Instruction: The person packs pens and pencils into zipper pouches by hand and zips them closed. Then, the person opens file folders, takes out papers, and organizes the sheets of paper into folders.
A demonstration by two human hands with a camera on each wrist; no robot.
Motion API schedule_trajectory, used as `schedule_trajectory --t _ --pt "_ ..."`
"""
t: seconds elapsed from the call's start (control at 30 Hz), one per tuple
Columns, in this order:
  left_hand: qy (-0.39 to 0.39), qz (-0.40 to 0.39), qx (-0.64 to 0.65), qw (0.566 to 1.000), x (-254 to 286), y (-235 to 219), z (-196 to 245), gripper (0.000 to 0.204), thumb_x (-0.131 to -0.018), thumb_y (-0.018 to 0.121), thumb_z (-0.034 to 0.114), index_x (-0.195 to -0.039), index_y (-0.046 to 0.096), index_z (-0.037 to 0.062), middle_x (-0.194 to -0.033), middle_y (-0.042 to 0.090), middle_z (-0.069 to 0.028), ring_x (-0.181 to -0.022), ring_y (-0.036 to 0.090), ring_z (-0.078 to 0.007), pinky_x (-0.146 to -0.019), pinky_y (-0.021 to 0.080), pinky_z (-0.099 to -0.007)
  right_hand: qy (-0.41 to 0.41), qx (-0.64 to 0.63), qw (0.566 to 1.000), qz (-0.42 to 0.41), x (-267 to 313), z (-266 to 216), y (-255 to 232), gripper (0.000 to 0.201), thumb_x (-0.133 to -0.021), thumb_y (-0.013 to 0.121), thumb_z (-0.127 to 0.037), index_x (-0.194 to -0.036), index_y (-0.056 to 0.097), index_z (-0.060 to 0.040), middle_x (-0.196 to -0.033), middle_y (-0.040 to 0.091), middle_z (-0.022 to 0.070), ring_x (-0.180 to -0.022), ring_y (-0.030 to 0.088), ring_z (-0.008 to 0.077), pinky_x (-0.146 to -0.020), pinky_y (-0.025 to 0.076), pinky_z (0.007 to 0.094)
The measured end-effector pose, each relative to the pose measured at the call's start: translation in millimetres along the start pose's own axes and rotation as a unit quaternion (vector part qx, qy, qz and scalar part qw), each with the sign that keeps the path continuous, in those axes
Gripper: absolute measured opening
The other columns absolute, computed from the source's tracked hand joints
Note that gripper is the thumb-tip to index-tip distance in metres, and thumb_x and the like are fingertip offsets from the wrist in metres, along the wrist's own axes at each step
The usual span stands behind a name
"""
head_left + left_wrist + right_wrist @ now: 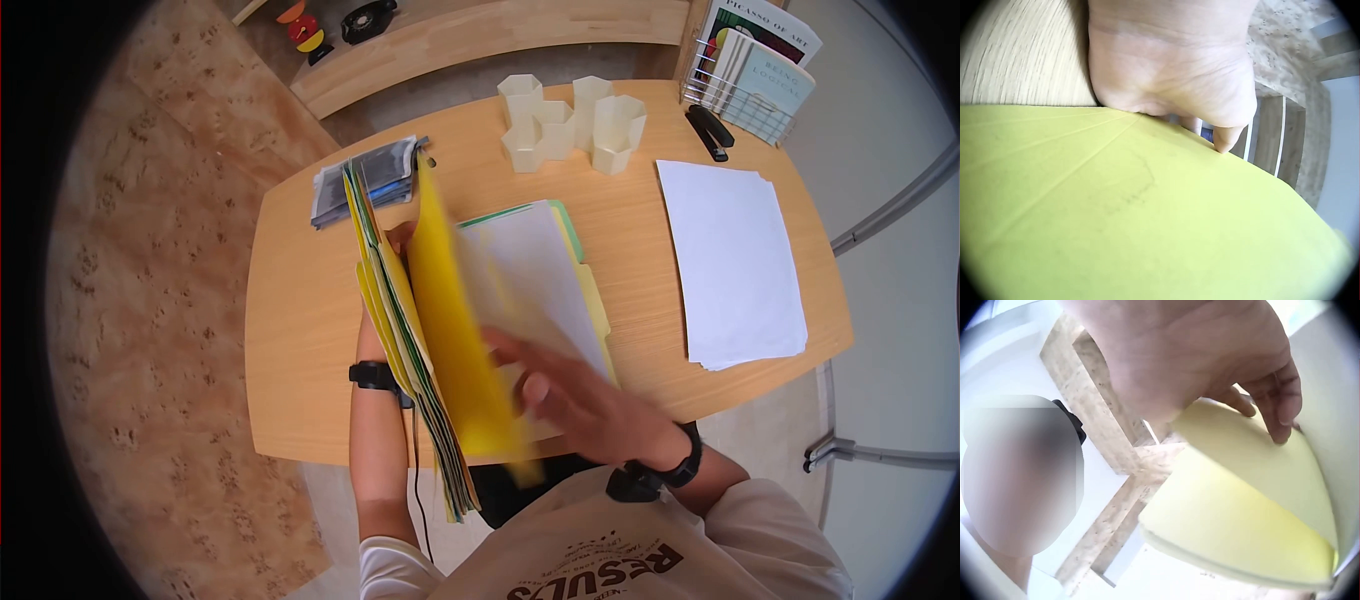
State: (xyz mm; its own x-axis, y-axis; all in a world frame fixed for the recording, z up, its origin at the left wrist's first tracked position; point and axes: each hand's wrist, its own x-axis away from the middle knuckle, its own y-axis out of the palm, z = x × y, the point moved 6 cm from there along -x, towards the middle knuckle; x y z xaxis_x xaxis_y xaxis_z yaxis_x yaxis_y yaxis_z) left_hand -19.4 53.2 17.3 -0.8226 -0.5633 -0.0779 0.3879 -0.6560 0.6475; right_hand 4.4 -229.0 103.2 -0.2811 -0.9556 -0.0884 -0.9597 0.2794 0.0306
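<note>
My left hand [1172, 69] grips a thick bundle of file folders [405, 330] by its edge, holding it upright over the table's left half. In the head view the bundle covers most of that hand. A bright yellow folder [450, 320] on the bundle's right side swings away from the others, its lower end blurred. My right hand [590, 405] is beside this folder with loosely bent fingers; in the right wrist view, fingertips [1280, 436] overlap the pale yellow folder's edge. Beneath lies a tabbed folder with white paper [535, 275] on top.
White sheets [735, 265] lie in a stack at right, below a black stapler [710, 133]. A wire rack [745, 100] holds books at the back right. Cream hexagonal holders [570, 125] stand at the back. Grey zip pouches [370, 180] lie behind the bundle.
</note>
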Motion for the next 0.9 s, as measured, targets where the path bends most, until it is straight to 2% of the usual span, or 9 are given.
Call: schedule_trajectory --t 0.1,0.17,0.23,0.37,0.43,0.47,0.53,0.73,0.9 --pt "0.002 -0.003 -0.009 1.000 12.1 -2.9 2.8 0.024 -0.101 0.064 0.036 -0.097 0.057 0.0143 -0.089 0.050 0.0024 -0.086 0.048 -0.0121 -0.079 0.042 -0.0265 -0.002 -0.051 0.993 -0.108 -2.9 -2.2 33.9 0.066 -0.112 0.046 -0.037 -0.164 0.021 -0.0051 -0.141 0.052 0.0253 -0.102 0.065 0.0313 -0.094 0.052 0.0403" --pt "0.004 -0.004 -0.015 1.000 17.9 -2.7 2.9 0.024 -0.101 0.064 0.036 -0.097 0.057 0.0143 -0.089 0.050 0.0024 -0.086 0.048 -0.0120 -0.079 0.042 -0.0264 -0.007 -0.025 0.995 -0.095 -3.4 7.8 39.6 0.067 -0.109 0.052 -0.035 -0.163 0.023 -0.0053 -0.144 0.048 0.0255 -0.104 0.066 0.0328 -0.094 0.053 0.0398" --pt "0.005 -0.002 -0.020 1.000 13.5 -1.4 3.3 0.023 -0.101 0.064 0.036 -0.097 0.057 0.0144 -0.089 0.050 0.0025 -0.086 0.048 -0.0120 -0.079 0.042 -0.0264 -0.010 0.130 0.991 -0.008 -5.7 14.5 30.9 0.067 -0.103 0.062 -0.029 -0.157 0.033 -0.0035 -0.137 0.053 0.0238 -0.103 0.066 0.0340 -0.092 0.054 0.0405" --pt "0.010 0.002 -0.026 1.000 13.7 -1.3 4.4 0.023 -0.102 0.064 0.036 -0.097 0.057 0.0144 -0.088 0.050 0.0025 -0.085 0.048 -0.0119 -0.078 0.042 -0.0264 0.069 0.207 0.969 0.118 3.6 30.7 -9.5 0.063 -0.093 0.071 -0.023 -0.147 0.045 -0.0023 -0.127 0.056 0.0211 -0.102 0.066 0.0363 -0.091 0.055 0.0436" --pt "0.015 0.003 -0.028 1.000 14.5 -1.0 5.0 0.023 -0.102 0.064 0.036 -0.097 0.057 0.0145 -0.088 0.050 0.0026 -0.085 0.048 -0.0118 -0.078 0.042 -0.0263 0.083 0.362 0.886 0.277 16.4 42.2 -42.9 0.053 -0.088 0.075 -0.021 -0.134 0.056 -0.0017 -0.118 0.058 0.0192 -0.098 0.065 0.0368 -0.087 0.054 0.0454" --pt "0.018 0.003 -0.029 0.999 17.4 -1.6 5.7 0.023 -0.102 0.064 0.036 -0.097 0.057 0.0145 -0.088 0.050 0.0026 -0.085 0.048 -0.0118 -0.078 0.042 -0.0263 0.081 0.363 0.886 0.276 19.8 49.1 -49.2 0.053 -0.088 0.075 -0.021 -0.134 0.056 -0.0017 -0.118 0.058 0.0192 -0.098 0.065 0.0368 -0.087 0.054 0.0454" --pt "0.023 0.003 -0.032 0.999 13.6 -0.1 6.2 0.023 -0.102 0.064 0.036 -0.097 0.057 0.0145 -0.088 0.050 0.0026 -0.085 0.048 -0.0117 -0.078 0.042 -0.0263 0.102 0.531 0.785 0.302 27.9 53.0 -60.9 0.039 -0.086 0.077 -0.022 -0.116 0.064 -0.0009 -0.107 0.061 0.0191 -0.096 0.063 0.0376 -0.084 0.052 0.0457" --pt "0.031 -0.005 -0.046 0.998 15.6 1.9 8.4 0.022 -0.102 0.064 0.035 -0.097 0.057 0.0146 -0.088 0.049 0.0027 -0.085 0.048 -0.0116 -0.077 0.042 -0.0262 0.113 0.458 0.842 0.262 21.3 57.9 -59.7 0.029 -0.087 0.077 -0.025 -0.096 0.064 -0.0006 -0.092 0.063 0.0171 -0.093 0.062 0.0384 -0.081 0.052 0.0461" --pt "0.033 -0.011 -0.059 0.998 19.6 4.6 7.8 0.022 -0.102 0.064 0.035 -0.097 0.057 0.0146 -0.088 0.049 0.0028 -0.085 0.048 -0.0114 -0.077 0.042 -0.0262 0.206 0.338 0.888 0.233 15.0 51.8 -61.1 0.037 -0.090 0.075 -0.025 -0.111 0.060 0.0011 -0.099 0.067 0.0241 -0.095 0.066 0.0424 -0.080 0.053 0.0487"
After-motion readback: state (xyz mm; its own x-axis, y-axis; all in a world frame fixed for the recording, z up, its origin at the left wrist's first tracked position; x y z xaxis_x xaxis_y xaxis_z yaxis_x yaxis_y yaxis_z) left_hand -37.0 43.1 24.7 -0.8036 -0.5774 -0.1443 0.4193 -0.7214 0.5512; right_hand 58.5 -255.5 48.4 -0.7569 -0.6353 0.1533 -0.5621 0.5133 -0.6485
